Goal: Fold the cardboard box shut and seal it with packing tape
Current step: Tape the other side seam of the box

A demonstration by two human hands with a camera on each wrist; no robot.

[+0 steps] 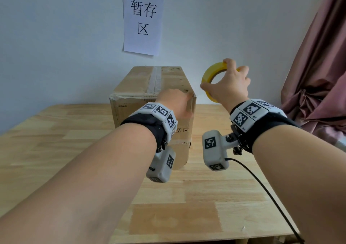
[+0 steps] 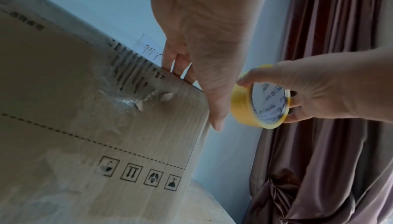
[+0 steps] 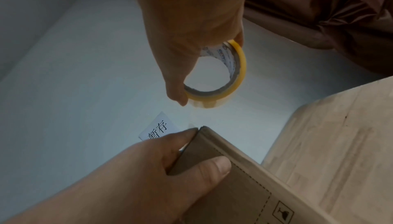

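1. The cardboard box (image 1: 149, 101) stands on the wooden table (image 1: 215, 197) toward its far edge, close to the wall, with its top flaps folded flat and a strip of clear tape along the top seam.
2. The left hand (image 1: 176, 103) grips the box's near right top corner — the fingers lie over the top and the thumb (image 3: 212, 167) presses on the near face, as the right wrist view shows.
3. The roll of yellow packing tape (image 1: 213, 79) hangs in the air just right of that corner, above the table and apart from the box.
4. The right hand (image 1: 230, 82) holds the roll pinched across its outer rim, thumb on one side and fingers on the other.
5. A faint clear strip seems to run from the roll down to the box corner in the right wrist view — too blurred to be sure.
6. A paper sign (image 1: 143, 21) with printed characters hangs on the wall behind the box.
7. A pink curtain (image 1: 318, 75) hangs at the right.
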